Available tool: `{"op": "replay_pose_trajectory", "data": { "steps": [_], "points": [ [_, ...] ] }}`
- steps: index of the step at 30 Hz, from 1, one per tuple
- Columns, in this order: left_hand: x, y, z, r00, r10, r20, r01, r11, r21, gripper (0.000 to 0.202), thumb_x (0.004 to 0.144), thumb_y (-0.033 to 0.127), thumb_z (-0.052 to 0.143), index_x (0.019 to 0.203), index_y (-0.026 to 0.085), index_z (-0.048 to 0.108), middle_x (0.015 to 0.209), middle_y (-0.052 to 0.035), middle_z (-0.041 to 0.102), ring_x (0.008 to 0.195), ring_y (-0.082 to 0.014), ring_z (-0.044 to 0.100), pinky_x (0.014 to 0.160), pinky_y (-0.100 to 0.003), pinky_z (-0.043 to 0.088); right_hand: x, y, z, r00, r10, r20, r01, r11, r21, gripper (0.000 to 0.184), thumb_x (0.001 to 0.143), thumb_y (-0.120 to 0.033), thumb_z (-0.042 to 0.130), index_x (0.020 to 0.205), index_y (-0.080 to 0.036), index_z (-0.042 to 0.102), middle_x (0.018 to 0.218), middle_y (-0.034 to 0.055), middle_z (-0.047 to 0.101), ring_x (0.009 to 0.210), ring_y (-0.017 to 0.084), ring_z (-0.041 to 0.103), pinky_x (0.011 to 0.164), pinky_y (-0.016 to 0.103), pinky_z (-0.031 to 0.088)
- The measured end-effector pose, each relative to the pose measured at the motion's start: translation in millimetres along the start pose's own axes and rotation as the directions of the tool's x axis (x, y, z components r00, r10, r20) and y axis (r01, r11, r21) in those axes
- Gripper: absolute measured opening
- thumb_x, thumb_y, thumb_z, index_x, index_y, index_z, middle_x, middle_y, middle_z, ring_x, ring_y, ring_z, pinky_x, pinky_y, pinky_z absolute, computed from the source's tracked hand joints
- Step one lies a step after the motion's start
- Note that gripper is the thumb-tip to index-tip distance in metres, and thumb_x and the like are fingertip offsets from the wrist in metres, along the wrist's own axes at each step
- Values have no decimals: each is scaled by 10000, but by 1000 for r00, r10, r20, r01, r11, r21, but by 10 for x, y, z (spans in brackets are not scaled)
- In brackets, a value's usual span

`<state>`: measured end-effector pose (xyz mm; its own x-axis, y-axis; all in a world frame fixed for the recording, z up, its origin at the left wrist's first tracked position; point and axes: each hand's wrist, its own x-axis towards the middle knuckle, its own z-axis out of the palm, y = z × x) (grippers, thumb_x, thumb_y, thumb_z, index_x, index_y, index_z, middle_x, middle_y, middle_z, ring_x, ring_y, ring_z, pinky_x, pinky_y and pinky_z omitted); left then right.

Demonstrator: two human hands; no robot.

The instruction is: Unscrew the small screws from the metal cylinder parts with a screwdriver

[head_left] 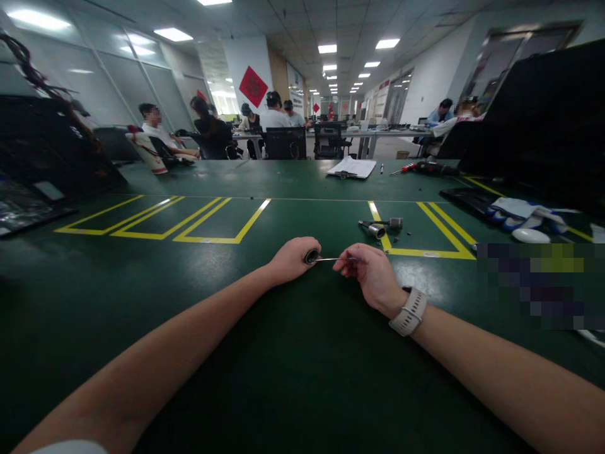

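My left hand (293, 258) is closed round a small round metal part (311, 256), its dark hollow end facing right. Between the fingers of my right hand (371, 271) is a thin metal tool (329, 259), its shaft pointing left and its tip at the part's open end. Fingers cover its grip, so its exact kind is unclear. A pale watch strap circles the right wrist. Just beyond the right hand, two cylindrical metal parts with thin stems, one (376, 231) nearer and one (395, 224) behind it, lie on the green table (302, 353) among several tiny pieces.
Yellow tape outlines (208, 239) mark the table left and right. Farther back lie a clipboard with papers (352, 168), a pen, a red-tipped screwdriver (403, 169) and a dark power tool. At right are gloves (520, 213) and a white mouse (531, 236). Other people sit beyond.
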<state>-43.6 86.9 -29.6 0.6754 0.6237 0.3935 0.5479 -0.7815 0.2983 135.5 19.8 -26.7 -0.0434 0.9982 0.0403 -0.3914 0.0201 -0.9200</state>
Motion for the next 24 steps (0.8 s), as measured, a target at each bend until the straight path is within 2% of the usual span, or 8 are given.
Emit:
{"op": "replay_pose_trajectory", "data": {
  "steps": [12,18,21,24],
  "points": [
    [-3,-7,7,1000,-24,2,24,999,31,90,784,193,564,716,160,515,689,17,516,635,-116,494,588,-227,374,-14,0,-7,999,-21,-36,19,999,-43,220,740,-227,517,546,-166,600,481,19,614,465,120,503,482,253,356],
    [-1,-28,20,995,-59,-79,58,998,-17,137,759,252,598,721,165,501,686,20,506,631,-122,490,577,-235,382,-23,-9,2,999,-20,-38,19,999,-38,214,742,-236,518,556,-168,600,487,19,612,470,123,501,486,255,356],
    [-2,-37,11,989,-86,-117,82,996,-37,157,719,248,619,800,161,516,760,-4,535,695,-148,518,622,-262,422,-32,-18,12,999,-30,-44,29,999,-24,210,740,-245,520,561,-170,601,489,19,612,470,122,496,485,253,354],
    [-2,-52,1,991,-80,-110,73,995,-63,281,679,131,579,953,146,518,917,-51,562,838,-183,544,743,-307,456,-31,-16,12,998,-55,-40,54,999,-5,206,740,-252,521,568,-172,603,501,21,617,471,122,497,487,254,359]
  ]
}}
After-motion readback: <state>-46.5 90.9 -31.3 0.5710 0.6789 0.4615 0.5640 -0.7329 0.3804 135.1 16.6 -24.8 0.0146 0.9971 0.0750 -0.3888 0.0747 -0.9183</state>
